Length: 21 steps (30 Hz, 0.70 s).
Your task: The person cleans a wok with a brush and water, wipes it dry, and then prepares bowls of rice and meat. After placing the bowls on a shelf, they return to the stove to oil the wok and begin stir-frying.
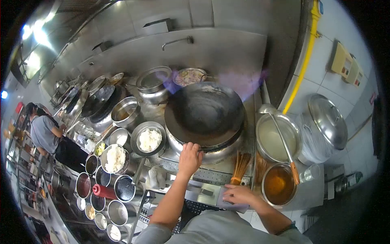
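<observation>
A large black wok [205,116] sits tilted on the burner, with bluish flames rising around its back edge. My left hand [190,159] is closed on the wok's handle at its front rim. On the stove's front edge, my right hand [239,194] lies with its fingers apart, just below a bamboo brush [241,167], holding nothing. White rice fills a strainer [148,139] left of the wok, and more rice is in a bowl [113,158] beside it.
To the right are a pot of cloudy liquid [278,136] with a ladle [286,148] across it, and a pot of amber liquid [279,185]. Several seasoning containers and a red bottle [104,191] stand at left. A person [50,134] stands farther left.
</observation>
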Each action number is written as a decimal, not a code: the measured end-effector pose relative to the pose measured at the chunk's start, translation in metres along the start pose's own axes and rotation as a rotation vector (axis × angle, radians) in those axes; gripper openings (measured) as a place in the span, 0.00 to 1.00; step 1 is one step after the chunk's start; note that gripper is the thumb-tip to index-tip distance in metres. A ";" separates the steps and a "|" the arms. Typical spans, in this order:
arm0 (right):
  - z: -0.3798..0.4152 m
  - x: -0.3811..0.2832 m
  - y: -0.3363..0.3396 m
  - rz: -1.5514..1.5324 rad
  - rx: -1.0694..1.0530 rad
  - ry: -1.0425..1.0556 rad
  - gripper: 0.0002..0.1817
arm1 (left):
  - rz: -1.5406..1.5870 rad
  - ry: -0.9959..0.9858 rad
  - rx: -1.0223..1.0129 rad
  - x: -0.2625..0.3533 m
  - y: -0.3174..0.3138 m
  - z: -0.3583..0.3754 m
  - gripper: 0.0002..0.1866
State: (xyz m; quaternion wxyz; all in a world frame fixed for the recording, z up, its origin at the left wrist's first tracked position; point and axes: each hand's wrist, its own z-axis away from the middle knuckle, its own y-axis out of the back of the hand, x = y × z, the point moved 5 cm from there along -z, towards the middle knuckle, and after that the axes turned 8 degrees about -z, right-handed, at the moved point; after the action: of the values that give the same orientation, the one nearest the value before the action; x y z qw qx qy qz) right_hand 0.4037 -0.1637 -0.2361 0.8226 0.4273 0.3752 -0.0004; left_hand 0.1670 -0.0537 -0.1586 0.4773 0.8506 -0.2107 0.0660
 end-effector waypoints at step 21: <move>0.136 0.060 0.174 0.172 1.133 -0.428 0.27 | -0.131 0.020 -0.131 0.024 -0.026 0.025 0.16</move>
State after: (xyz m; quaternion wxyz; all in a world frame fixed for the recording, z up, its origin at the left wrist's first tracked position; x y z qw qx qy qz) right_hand 0.5863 -0.1294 -0.1027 0.5217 0.8174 0.1074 -0.2193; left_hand 0.1978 -0.0702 -0.1848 0.5372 0.8288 -0.1536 0.0293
